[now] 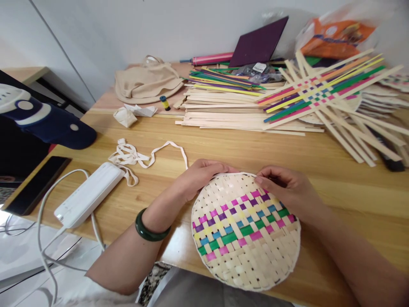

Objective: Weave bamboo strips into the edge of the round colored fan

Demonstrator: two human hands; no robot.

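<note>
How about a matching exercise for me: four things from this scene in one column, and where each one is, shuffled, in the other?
Things
1. Round mat woven from pale strips with coloured bands
2. Dark green, ring-shaped bangle
3. White, rectangular plastic block
4. Dark purple, flat panel

Places
A. Lying beside the glossy black, rectangular slab
B. Tilted, near the pale wall at the back
C. Held at its far edge by the left hand and right hand
D. Around the left wrist

Pairs: 1-C, 2-D, 3-A, 4-B
</note>
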